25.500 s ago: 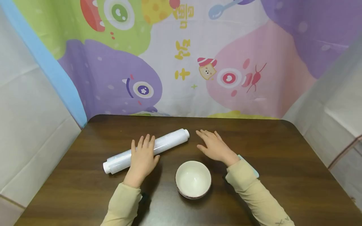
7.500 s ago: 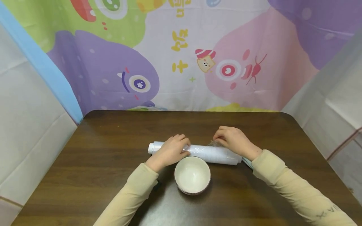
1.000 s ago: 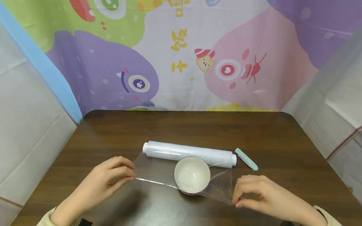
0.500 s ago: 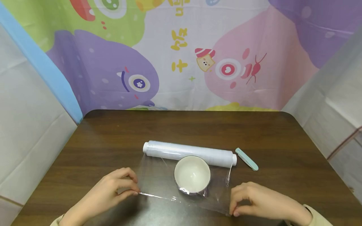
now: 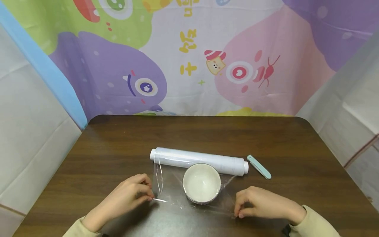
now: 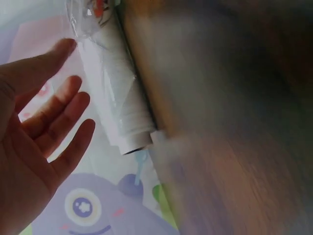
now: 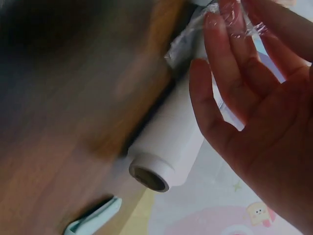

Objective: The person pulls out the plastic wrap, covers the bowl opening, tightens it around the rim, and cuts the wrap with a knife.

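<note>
In the head view, the left hand (image 5: 122, 199) and right hand (image 5: 263, 202) pinch the film (image 5: 204, 207) before the bowl (image 5: 202, 184), its roll (image 5: 198, 160) behind on the tabletop (image 5: 118, 148); even tension should limit wrinkles. The left wrist view shows lower fingers (image 6: 76, 152) loosely apart; the right, crumpled film at the fingertips (image 7: 213, 22), worth smoothing.

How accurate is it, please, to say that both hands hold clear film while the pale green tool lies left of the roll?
The side is wrong: the head view shows the pale green tool right of the roll. The left hand and right hand do hold clear film.
</note>
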The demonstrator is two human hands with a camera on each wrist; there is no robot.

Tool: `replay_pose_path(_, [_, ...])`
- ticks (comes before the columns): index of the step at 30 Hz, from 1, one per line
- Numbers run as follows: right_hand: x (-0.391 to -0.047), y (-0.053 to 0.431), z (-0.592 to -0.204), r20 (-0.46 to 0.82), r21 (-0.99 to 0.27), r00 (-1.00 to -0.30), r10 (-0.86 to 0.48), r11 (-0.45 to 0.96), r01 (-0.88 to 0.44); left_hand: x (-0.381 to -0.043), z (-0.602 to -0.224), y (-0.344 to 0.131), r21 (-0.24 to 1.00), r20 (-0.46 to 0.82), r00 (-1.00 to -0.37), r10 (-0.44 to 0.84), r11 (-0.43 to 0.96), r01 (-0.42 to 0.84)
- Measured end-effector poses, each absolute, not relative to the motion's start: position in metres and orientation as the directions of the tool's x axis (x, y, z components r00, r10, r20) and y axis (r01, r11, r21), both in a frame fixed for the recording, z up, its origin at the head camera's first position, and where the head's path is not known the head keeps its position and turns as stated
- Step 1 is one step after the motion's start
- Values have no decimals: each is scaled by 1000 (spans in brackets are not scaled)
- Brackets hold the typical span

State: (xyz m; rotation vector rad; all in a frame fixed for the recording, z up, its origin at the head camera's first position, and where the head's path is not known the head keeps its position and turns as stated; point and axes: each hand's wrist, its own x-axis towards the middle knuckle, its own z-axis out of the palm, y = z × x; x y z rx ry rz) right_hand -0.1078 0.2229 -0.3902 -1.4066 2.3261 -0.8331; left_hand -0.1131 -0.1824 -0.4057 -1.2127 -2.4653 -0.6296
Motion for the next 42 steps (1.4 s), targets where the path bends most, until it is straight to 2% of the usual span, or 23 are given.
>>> replay_pose_path(4, [-116,223,-390,34,-518,-525,-851,434,-737,-124,-409,-173,237,432,-657,618,624,744])
replay_pose_path(8, [-121,222,-387,56,-420,-564,-824,493,-762,-133,-411,-159,272,389,-774,500,741,614])
replay_pose_path(14, [-120,216,-385,33,-320,-646,-763,604,-730,-137,-412,-134,419,300,-915,269,825,380])
replay_pose_path(18, [-115,211,-389,4,-324,-683,-731,645,-692,-135,-415,-121,542,218,-966,138,806,238])
replay_pose_path(23, [-106,207,-397,-31,-460,-717,-696,647,-608,-127,-417,-110,714,70,-990,125,687,137])
replay_pose_path(26, [-100,204,-400,-75,-629,-742,-667,609,-484,-122,-418,-106,805,-4,-985,171,585,99])
replay_pose_path(28, [-96,202,-403,-103,-779,-747,-657,520,-350,-120,-418,-104,862,-41,-978,206,502,69])
replay_pose_path(31, [-92,197,-408,-120,-947,-741,-661,300,-115,-117,-418,-100,925,-84,-966,244,379,16])
replay_pose_path(34, [-90,193,-411,-164,-985,-753,-638,147,91,-116,-417,-96,950,-103,-963,251,313,-20])
replay_pose_path(37, [-88,190,-413,-241,-966,-767,-595,75,246,-115,-416,-95,956,-104,-962,252,292,-27])
replay_pose_path(42, [-88,186,-415,-268,-948,-795,-545,0,319,-113,-418,-98,979,-163,-950,266,161,-123])
